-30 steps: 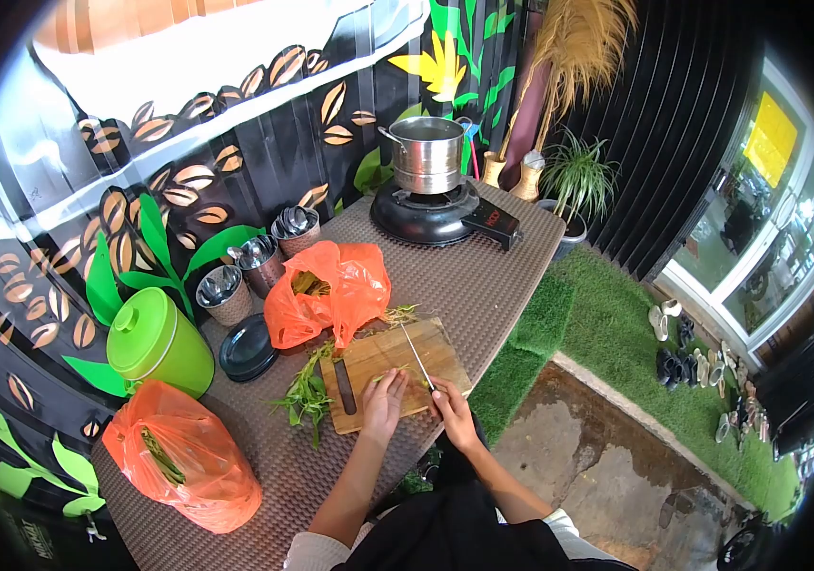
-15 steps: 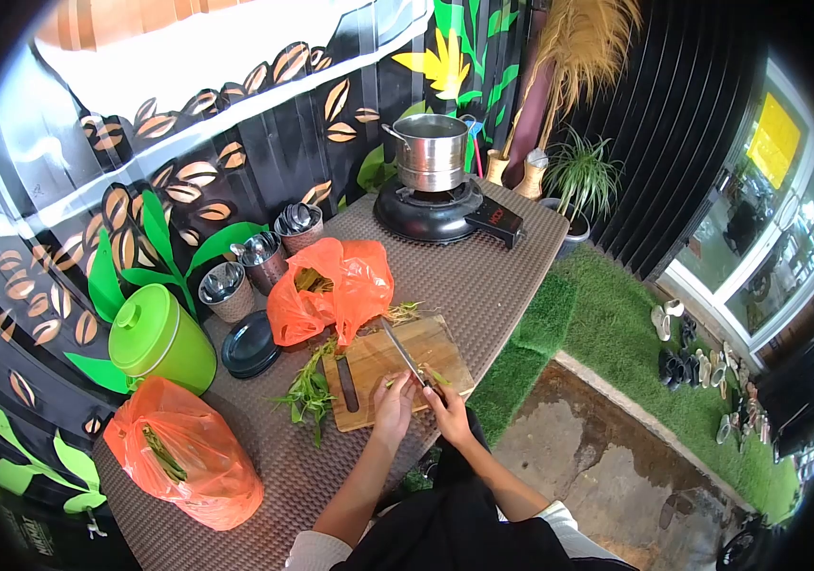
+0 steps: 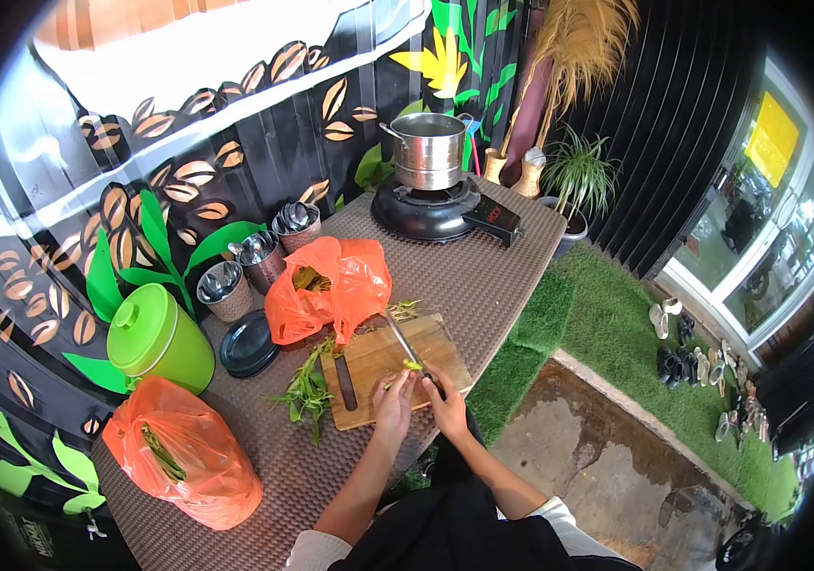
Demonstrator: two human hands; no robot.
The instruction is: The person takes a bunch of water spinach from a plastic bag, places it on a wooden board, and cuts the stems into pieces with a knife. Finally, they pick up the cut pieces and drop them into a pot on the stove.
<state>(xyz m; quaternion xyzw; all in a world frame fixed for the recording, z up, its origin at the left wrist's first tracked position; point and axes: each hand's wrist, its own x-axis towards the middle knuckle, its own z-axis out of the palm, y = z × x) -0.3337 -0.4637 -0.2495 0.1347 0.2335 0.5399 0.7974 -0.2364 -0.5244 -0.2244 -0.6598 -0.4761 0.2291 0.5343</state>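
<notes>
A wooden cutting board (image 3: 369,357) lies on the brown woven table (image 3: 483,276) in front of me. My left hand (image 3: 393,400) presses a green stalk (image 3: 411,366) down on the board. My right hand (image 3: 445,404) grips the handle of a knife (image 3: 403,339), whose blade lies across the board and points away toward an orange bag. Leafy greens (image 3: 307,388) hang off the board's left edge, and more green stems (image 3: 401,308) lie at its far edge.
An orange plastic bag (image 3: 331,285) with greens sits behind the board; another orange bag (image 3: 183,462) lies near left. A green lidded bucket (image 3: 155,338), black plates (image 3: 247,343), cutlery cups (image 3: 259,259) and a steel pot (image 3: 426,152) on a stove (image 3: 431,211) stand around. Grass mat (image 3: 616,333) is right.
The knife has shifted left and back across the board, and my right hand has moved closer to my left hand over the green stalk.
</notes>
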